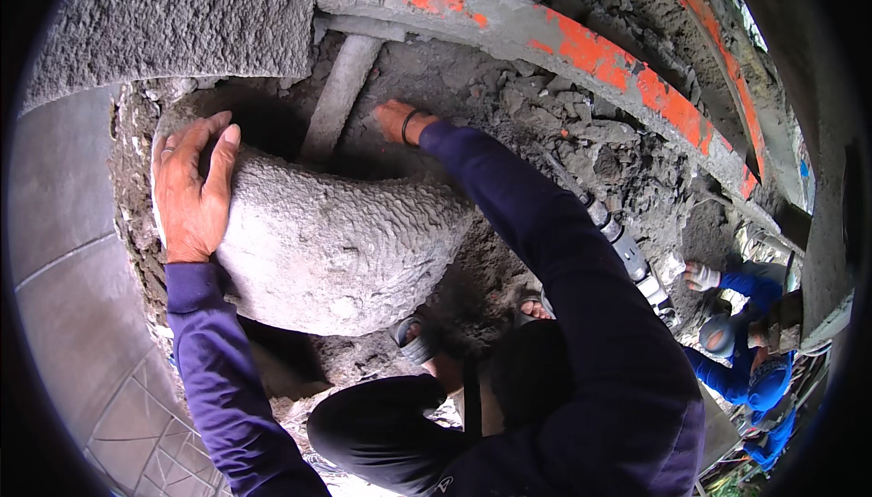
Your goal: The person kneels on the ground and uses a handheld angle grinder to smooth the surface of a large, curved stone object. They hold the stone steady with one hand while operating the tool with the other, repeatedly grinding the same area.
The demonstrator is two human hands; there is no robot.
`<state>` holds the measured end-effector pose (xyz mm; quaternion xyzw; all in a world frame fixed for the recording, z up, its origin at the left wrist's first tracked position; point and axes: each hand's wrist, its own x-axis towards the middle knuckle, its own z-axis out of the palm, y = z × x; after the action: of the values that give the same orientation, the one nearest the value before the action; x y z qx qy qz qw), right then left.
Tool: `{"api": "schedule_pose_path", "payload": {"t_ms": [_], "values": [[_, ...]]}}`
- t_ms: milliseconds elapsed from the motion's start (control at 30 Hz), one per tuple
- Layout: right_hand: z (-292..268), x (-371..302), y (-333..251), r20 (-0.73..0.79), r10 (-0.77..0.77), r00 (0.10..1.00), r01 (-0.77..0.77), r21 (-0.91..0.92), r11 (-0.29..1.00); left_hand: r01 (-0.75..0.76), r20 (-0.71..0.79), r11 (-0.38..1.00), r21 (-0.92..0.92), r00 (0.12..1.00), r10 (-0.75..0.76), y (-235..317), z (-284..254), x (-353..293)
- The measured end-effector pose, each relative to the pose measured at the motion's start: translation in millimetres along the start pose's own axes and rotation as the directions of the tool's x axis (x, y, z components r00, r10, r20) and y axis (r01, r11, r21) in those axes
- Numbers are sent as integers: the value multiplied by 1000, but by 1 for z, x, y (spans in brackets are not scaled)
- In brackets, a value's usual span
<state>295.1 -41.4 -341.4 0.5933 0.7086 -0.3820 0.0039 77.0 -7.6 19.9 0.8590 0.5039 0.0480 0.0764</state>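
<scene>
A large curved piece of rough, cement-coated grey concrete [336, 243] lies before me, its surface rippled towards the right. My left hand [193, 183] rests on its left end, thumb apart from the fingers and palm against the surface. Beyond its far edge, my right hand [397, 123] reaches low over grey rubble [436, 74], with a dark band at the wrist. Its fingers curl downward; whatever they hold, if anything, is hidden. Left of this hand, a slanting grey bar [341, 97] runs down into a dark hollow behind the concrete piece.
A curved beam with flaking orange paint [590, 47] crosses the far side. Rough concrete [182, 15] overhangs the far left, above grey paving [77, 215]. A power tool [627, 247] lies right of my arm. A co-worker in blue [758, 361] crouches at the right.
</scene>
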Motion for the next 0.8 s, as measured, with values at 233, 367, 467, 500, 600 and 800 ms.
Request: {"api": "schedule_pose_path", "payload": {"t_ms": [233, 367, 467, 500, 600, 800], "values": [[-1, 20, 1, 66, 70, 995, -83, 215, 973, 16, 26, 1000, -11, 1000, -16, 0, -5, -2], [6, 18, 3, 76, 29, 997, -34, 74, 997, 1, -4, 1000, 4, 1000, -1, 0, 3, -2], [9, 12, 10, 45, 3, 999, -6, 70, 998, -24, -18, 1000, 3, 1000, 24, -1, 5, 2], [6, 5, 4, 91, -56, 994, 51, 60, 997, -17, -10, 1000, 1, 1000, 17, -2, 3, 0], [-27, -16, -11, 142, -137, 980, 131, 47, 990, -5, -14, 1000, -11, 1000, 5, -6, 3, -2], [-30, 0, -13, -137, -375, 917, 369, -67, 927, 1, -13, 1000, 0, 1000, -1, -5, 2, -3]]}}
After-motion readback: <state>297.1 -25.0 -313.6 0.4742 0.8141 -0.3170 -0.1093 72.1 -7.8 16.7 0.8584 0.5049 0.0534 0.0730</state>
